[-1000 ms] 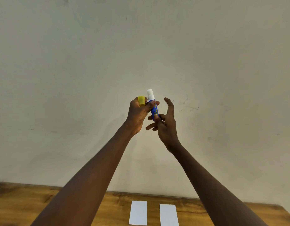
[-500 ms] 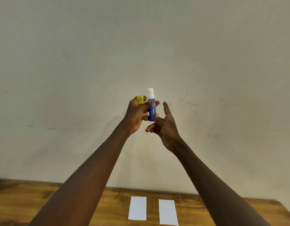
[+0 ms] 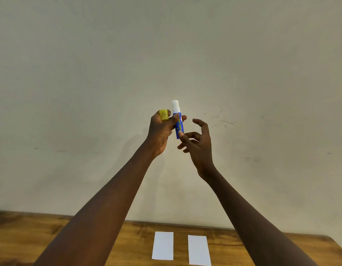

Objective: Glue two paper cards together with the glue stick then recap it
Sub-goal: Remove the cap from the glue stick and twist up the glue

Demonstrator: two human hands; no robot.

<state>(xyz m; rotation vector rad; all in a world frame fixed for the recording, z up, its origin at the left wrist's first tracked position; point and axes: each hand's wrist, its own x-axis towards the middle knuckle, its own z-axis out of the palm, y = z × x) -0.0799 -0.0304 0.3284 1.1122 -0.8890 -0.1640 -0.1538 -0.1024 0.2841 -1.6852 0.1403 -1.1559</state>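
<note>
My left hand (image 3: 161, 132) is raised in front of the wall and holds the blue glue stick (image 3: 179, 127) upright, its white glue tip bare at the top. The yellow cap (image 3: 164, 115) is tucked in the same hand, beside the stick. My right hand (image 3: 200, 144) is just to the right with fingers spread and curled; one fingertip touches the stick's lower end. Two white paper cards lie side by side on the wooden table below: the left card (image 3: 163, 245) and the right card (image 3: 198, 250).
A plain pale wall (image 3: 243, 64) fills most of the view. The wooden table (image 3: 31, 239) runs along the bottom, its far edge against the wall and its right corner near the frame's lower right.
My right hand has loosened from the stick's base and drawn slightly right and down, fingers spreading. The left hand keeps the stick and cap at the same height.
</note>
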